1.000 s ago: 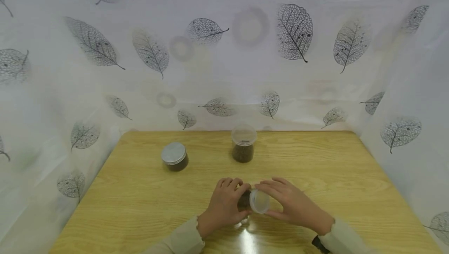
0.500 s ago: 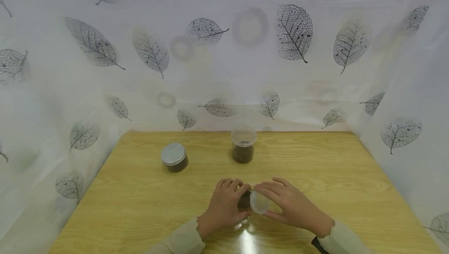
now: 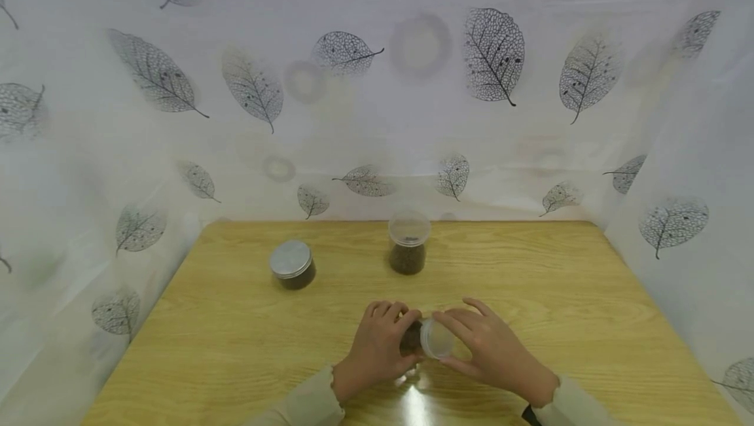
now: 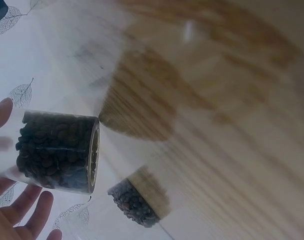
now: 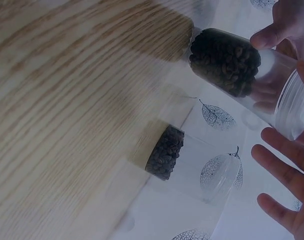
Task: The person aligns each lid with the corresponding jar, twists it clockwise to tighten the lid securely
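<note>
In the head view my left hand (image 3: pixel 377 341) grips a clear jar of dark beans (image 3: pixel 410 339) near the table's front edge. The right wrist view shows the beans (image 5: pixel 224 62) filling the jar's lower part, with the left thumb across the wall. At the top of this jar, my right hand (image 3: pixel 491 351) holds the translucent screw lid (image 3: pixel 437 339) between thumb and fingers. Some of the right hand's fingers (image 5: pixel 279 172) are spread in the right wrist view. The left wrist view shows the jar's base and its beans (image 4: pixel 56 150) from close by.
A clear-lidded jar (image 3: pixel 408 257) with dark contents stands at the table's back edge. Left of it is a shorter jar with a silver lid (image 3: pixel 292 258). Leaf-printed sheeting (image 3: pixel 353 125) hangs behind and beside the wooden table (image 3: pixel 235 347).
The right hand has turned slightly around the lid, and its fingers have shifted a little to the right. The left hand and the jar stay almost where they were.
</note>
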`<state>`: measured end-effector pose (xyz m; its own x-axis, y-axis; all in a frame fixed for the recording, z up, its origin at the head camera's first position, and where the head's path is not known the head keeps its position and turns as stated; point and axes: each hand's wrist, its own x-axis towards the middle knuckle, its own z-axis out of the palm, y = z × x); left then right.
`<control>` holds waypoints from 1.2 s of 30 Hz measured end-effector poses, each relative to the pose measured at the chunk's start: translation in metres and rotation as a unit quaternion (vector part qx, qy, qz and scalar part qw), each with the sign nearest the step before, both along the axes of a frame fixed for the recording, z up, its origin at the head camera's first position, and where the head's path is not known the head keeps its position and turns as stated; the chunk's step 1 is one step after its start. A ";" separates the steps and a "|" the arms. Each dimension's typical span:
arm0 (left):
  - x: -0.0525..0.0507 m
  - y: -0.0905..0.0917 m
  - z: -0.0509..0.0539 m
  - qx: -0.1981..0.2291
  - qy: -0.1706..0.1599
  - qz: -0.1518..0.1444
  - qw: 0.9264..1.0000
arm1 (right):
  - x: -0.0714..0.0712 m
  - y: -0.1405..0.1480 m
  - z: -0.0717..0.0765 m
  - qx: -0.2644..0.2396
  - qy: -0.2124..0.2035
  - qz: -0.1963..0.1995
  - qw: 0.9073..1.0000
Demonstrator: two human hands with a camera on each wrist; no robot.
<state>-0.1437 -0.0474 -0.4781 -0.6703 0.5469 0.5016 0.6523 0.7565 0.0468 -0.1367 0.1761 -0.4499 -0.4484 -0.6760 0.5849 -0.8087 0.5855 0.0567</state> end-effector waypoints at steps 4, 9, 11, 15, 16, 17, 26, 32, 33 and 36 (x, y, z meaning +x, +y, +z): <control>0.000 0.000 0.001 -0.001 -0.005 0.002 1.000 | 0.001 -0.001 -0.001 -0.005 0.004 -0.009 1.000; 0.000 0.001 0.000 -0.001 -0.008 0.003 1.000 | 0.002 -0.001 0.000 -0.005 0.007 -0.015 1.000; 0.000 0.002 0.000 0.000 -0.007 0.004 1.000 | 0.002 -0.001 0.001 -0.007 0.008 -0.015 1.000; -0.001 0.002 -0.001 0.000 -0.008 0.005 1.000 | 0.003 -0.001 0.002 -0.007 0.009 -0.017 1.000; -0.001 0.001 -0.001 0.000 -0.009 0.005 1.000 | 0.003 -0.001 0.002 -0.007 0.008 -0.017 1.000; -0.001 0.001 -0.001 -0.001 -0.010 0.006 1.000 | 0.003 -0.001 0.002 -0.006 0.007 -0.019 1.000; 0.000 0.001 -0.001 -0.010 -0.012 0.005 1.000 | 0.003 -0.001 -0.001 -0.002 -0.003 -0.027 1.000; 0.000 0.002 -0.001 -0.006 -0.004 0.000 1.000 | 0.005 0.000 -0.002 -0.003 -0.006 -0.031 1.000; 0.000 0.002 -0.001 -0.006 -0.003 0.000 1.000 | 0.005 0.000 -0.002 -0.003 -0.007 -0.031 0.999; 0.000 0.002 -0.001 -0.004 -0.004 -0.001 1.000 | 0.006 0.001 -0.002 -0.003 -0.007 -0.029 1.000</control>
